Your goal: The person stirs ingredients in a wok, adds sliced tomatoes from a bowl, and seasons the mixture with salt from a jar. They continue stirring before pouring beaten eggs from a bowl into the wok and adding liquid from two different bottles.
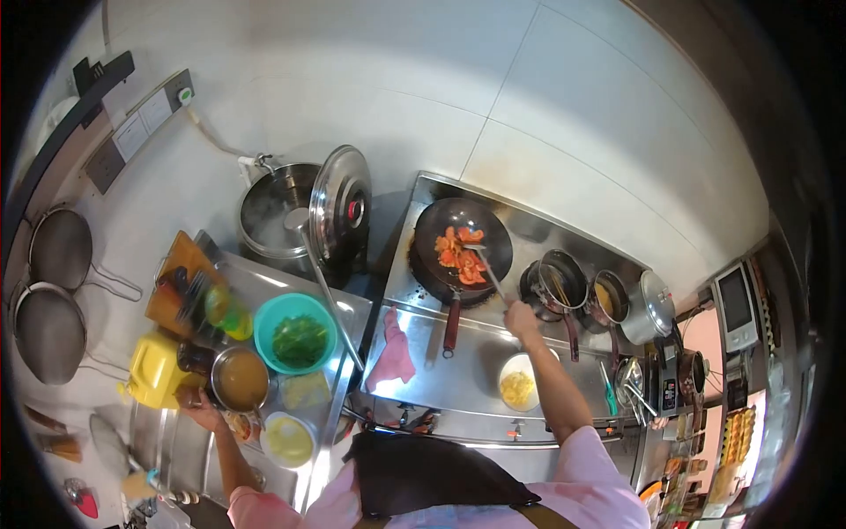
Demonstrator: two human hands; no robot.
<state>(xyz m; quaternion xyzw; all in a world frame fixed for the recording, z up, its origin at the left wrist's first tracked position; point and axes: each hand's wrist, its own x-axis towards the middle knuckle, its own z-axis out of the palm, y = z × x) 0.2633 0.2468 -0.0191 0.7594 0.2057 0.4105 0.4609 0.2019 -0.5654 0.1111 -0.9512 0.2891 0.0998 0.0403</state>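
Note:
My right hand [522, 321] is closed round the handle of a spatula [493, 275]. Its blade rests among cut tomatoes [460, 256] in a dark wok [432, 227] on the stove. At the left counter, my left hand [204, 413] has its fingers round a small brown jar [188, 391]; part of the grip is hidden. Right beside that hand stands a metal pot of brown liquid [241, 379]. A dark bottle [195, 359] and a yellow jug [153, 370] are close by.
A teal bowl of greens [296, 333] and a ladle [330, 291] lie left. Steam rises from a large pot [264, 247] with its lid [342, 204] upright. A pink cloth [391, 351], a bowl of yellow food [518, 386] and a saucepan [557, 279] are near the wok.

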